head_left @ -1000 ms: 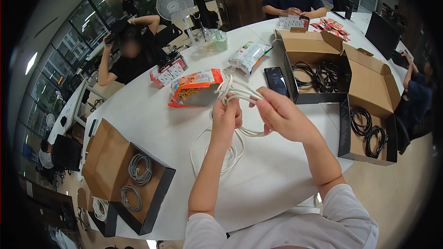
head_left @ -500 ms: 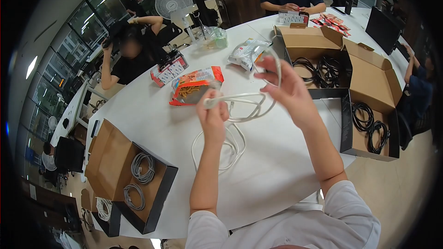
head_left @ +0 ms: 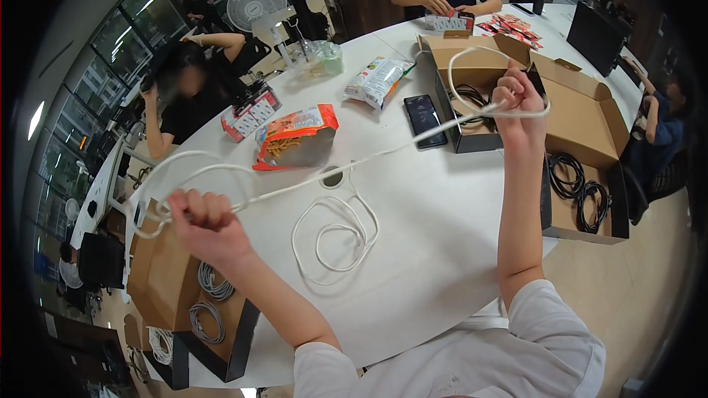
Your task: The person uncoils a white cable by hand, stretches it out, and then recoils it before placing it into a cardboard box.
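Observation:
A white cable (head_left: 335, 175) runs taut in the air, slanting up from left to right between my two hands. My left hand (head_left: 208, 227) is closed around it, with several loose loops hanging about the fist. Held up over a box at the right, my right hand (head_left: 520, 103) is closed on the other part, where one wide loop arches above the fingers. Below, on the table, lies a loosely coiled white cable (head_left: 338, 239); a thin strand goes up from it towards the round table hole (head_left: 332, 177).
Open cardboard boxes hold black cables (head_left: 579, 184) on the right and grey cables (head_left: 214, 302) on the left. A phone (head_left: 425, 119), an open orange snack bag (head_left: 295, 136) and a silver snack bag (head_left: 377, 81) lie on the table (head_left: 413, 250). Other people sit around it.
My hands have moved far apart, the left one to the left and the right one up and right. The cable between them has gone from slack loops to a stretched line. The phone is now visible.

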The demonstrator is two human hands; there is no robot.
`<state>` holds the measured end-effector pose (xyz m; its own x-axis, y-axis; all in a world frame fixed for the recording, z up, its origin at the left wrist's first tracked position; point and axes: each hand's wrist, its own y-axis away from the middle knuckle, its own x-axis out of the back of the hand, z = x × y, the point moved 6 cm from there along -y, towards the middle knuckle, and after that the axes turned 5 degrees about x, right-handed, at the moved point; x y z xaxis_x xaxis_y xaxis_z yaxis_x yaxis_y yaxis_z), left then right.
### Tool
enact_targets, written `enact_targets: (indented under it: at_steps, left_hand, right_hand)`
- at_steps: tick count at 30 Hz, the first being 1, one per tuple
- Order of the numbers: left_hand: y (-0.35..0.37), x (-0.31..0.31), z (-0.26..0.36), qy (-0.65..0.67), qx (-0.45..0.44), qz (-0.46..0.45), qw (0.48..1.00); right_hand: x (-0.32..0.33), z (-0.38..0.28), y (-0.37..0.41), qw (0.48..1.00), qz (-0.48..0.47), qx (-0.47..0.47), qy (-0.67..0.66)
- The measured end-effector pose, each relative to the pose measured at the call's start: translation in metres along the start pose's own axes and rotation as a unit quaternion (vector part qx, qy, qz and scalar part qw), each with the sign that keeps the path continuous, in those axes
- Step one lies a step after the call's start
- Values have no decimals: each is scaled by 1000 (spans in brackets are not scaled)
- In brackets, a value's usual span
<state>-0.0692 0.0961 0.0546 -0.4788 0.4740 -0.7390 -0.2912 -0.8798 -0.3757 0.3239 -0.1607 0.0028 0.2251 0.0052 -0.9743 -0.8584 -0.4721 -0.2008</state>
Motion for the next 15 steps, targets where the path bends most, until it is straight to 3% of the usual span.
enact_targets:
  at_steps: [1, 5, 9, 13, 15]
  left_hand:
    - [-2, 5, 5, 8, 0, -8, 1000]
    - [-6, 11, 9, 29, -26, -8, 999]
    - [-7, 23, 16, 33, -65, 25, 997]
    - [-12, 55, 42, 67, -126, -4, 990]
    - [-13, 61, 42, 78, -128, -4, 989]
  right_hand:
    - [-11, -6, 10, 992, 67, 66, 86]
    - [-3, -13, 0, 978, -204, -25, 30]
    - [-6, -14, 5, 999, -21, -26, 17]
    - [-45, -6, 28, 978, 91, 1, 187]
    - [-46, -8, 22, 924, -71, -31, 375]
